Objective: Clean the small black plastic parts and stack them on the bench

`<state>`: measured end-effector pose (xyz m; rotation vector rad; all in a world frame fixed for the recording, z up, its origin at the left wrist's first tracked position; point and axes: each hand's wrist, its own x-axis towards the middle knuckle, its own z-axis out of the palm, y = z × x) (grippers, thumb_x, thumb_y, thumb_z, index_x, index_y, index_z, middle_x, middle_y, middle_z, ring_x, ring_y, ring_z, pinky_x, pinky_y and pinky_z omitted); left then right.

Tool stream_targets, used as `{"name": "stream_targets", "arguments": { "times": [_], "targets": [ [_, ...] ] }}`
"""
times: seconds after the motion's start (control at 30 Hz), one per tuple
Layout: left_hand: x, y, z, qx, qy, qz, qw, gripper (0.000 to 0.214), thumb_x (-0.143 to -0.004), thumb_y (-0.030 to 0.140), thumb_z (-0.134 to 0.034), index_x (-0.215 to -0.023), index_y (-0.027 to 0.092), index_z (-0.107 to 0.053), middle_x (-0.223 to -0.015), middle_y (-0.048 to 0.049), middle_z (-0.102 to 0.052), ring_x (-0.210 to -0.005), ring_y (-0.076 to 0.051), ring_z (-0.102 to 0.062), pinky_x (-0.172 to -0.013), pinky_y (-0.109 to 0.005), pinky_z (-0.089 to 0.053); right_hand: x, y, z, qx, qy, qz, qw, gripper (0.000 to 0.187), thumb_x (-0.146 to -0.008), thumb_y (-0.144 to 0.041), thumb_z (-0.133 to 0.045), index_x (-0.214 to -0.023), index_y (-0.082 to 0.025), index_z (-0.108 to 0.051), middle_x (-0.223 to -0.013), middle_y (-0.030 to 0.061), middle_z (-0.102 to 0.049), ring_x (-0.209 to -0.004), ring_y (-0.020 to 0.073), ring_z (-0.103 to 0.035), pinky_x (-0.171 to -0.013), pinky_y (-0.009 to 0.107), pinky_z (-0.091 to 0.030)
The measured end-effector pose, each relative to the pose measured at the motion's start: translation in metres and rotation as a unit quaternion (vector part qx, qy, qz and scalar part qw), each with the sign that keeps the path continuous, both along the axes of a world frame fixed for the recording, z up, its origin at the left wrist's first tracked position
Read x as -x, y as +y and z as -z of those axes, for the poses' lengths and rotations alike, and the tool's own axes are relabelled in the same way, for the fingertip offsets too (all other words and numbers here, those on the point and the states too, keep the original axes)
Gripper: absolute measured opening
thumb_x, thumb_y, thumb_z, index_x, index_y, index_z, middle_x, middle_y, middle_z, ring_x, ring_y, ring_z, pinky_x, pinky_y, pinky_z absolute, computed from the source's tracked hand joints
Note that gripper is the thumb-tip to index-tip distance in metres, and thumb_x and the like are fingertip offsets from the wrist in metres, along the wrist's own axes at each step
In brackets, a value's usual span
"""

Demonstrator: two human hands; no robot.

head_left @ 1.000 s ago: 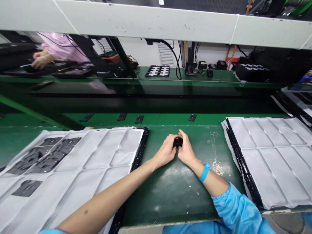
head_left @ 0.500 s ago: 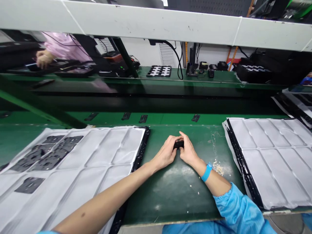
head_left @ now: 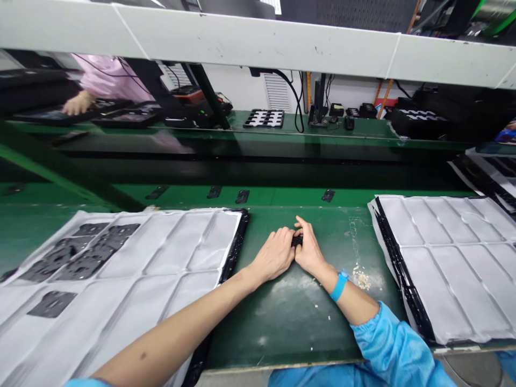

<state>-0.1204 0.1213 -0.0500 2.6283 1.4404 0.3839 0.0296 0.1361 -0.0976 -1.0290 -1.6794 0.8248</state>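
My left hand (head_left: 275,253) and my right hand (head_left: 308,248) meet over the green bench top (head_left: 290,306), fingers curled around a small black part (head_left: 296,241). Only a sliver of the part shows between the fingers. My right wrist wears a blue band (head_left: 337,285) and a blue sleeve. To the left lies a black tray (head_left: 234,252) under a white sheet (head_left: 161,252), with several flat black parts (head_left: 86,252) showing at its far left end. To the right lies another black tray (head_left: 399,274) covered by a white sheet (head_left: 451,258).
Crumbs (head_left: 360,278) lie on the bench by my right wrist. Small black pieces (head_left: 242,196) sit on the green conveyor strip beyond. Across the line, another person's hand (head_left: 76,105) and pink sleeve work at dark trays. A tray of parts (head_left: 264,117), cables and devices stand at the back.
Both hands have closed tighter together over the small black part, hiding more of it. The other person's hand across the line has shifted slightly right.
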Motion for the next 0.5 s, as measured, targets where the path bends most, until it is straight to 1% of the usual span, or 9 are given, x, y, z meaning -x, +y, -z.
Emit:
{"name": "stream_targets", "arguments": {
  "times": [0.07, 0.17, 0.27, 0.33, 0.4, 0.47, 0.5],
  "targets": [
    [0.002, 0.005, -0.001, 0.002, 0.011, -0.002, 1.000, 0.022, -0.098, 0.017, -0.041, -0.114, 0.013, -0.056, -0.110, -0.0190, -0.061, -0.100, -0.035, -0.058, -0.089, -0.053, -0.052, 0.004, 0.004, 0.000, 0.009, 0.001, 0.013, 1.000, 0.102, -0.062, 0.011, -0.047, -0.158, -0.020, -0.037, -0.130, 0.0117, -0.054, -0.101, 0.0207, -0.062, -0.107, 0.045, -0.055],
    [0.005, 0.013, -0.005, 0.012, 0.017, 0.006, 1.000, 0.018, -0.099, 0.016, -0.038, -0.105, 0.018, -0.055, -0.103, -0.0143, -0.062, -0.094, -0.030, -0.060, -0.087, -0.046, -0.054, 0.011, 0.008, -0.004, 0.020, 0.008, 0.031, 0.999, 0.099, -0.065, 0.010, -0.049, -0.158, -0.019, -0.036, -0.128, 0.0128, -0.051, -0.101, 0.0226, -0.060, -0.106, 0.048, -0.055],
    [0.006, 0.016, -0.012, 0.022, 0.014, 0.033, 0.999, 0.018, -0.099, 0.014, -0.036, -0.100, 0.021, -0.053, -0.098, -0.0102, -0.063, -0.088, -0.026, -0.062, -0.083, -0.040, -0.056, 0.013, 0.002, -0.015, 0.024, 0.016, 0.062, 0.998, 0.094, -0.069, 0.009, -0.050, -0.158, -0.018, -0.036, -0.125, 0.0135, -0.050, -0.105, 0.0252, -0.059, -0.106, 0.050, -0.055],
    [0.005, 0.017, -0.021, 0.022, 0.007, 0.060, 0.998, 0.019, -0.099, 0.014, -0.035, -0.099, 0.022, -0.052, -0.096, -0.0090, -0.064, -0.085, -0.025, -0.064, -0.079, -0.038, -0.056, 0.005, -0.010, -0.029, 0.016, 0.018, 0.091, 0.996, 0.091, -0.072, 0.008, -0.050, -0.158, -0.017, -0.036, -0.126, 0.0141, -0.050, -0.111, 0.0262, -0.059, -0.109, 0.050, -0.054],
    [0.003, 0.025, -0.032, 0.018, -0.004, 0.092, 0.996, 0.020, -0.101, 0.018, -0.034, -0.102, 0.021, -0.054, -0.094, -0.0088, -0.064, -0.083, -0.025, -0.065, -0.075, -0.038, -0.055, -0.011, -0.028, -0.047, -0.004, 0.015, 0.121, 0.993, 0.091, -0.074, 0.006, -0.053, -0.159, -0.018, -0.034, -0.131, 0.0143, -0.051, -0.117, 0.0261, -0.058, -0.112, 0.048, -0.052],
    [-0.008, 0.046, -0.046, 0.009, -0.019, 0.127, 0.992, 0.021, -0.103, 0.022, -0.035, -0.106, 0.021, -0.056, -0.096, -0.0081, -0.065, -0.083, -0.026, -0.066, -0.075, -0.037, -0.054, -0.034, -0.051, -0.068, -0.041, 0.015, 0.151, 0.988, 0.092, -0.078, 0.003, -0.055, -0.163, -0.018, -0.027, -0.142, 0.0167, -0.046, -0.128, 0.0277, -0.052, -0.119, 0.050, -0.047],
    [-0.018, 0.060, -0.055, 0.002, -0.022, 0.154, 0.988, 0.022, -0.104, 0.023, -0.036, -0.109, 0.021, -0.058, -0.098, -0.0080, -0.066, -0.086, -0.026, -0.066, -0.077, -0.038, -0.054, -0.049, -0.065, -0.078, -0.057, 0.016, 0.163, 0.985, 0.092, -0.080, 0.003, -0.054, -0.164, -0.018, -0.024, -0.143, 0.0172, -0.046, -0.131, 0.0278, -0.051, -0.119, 0.050, -0.046]
  ]
}}
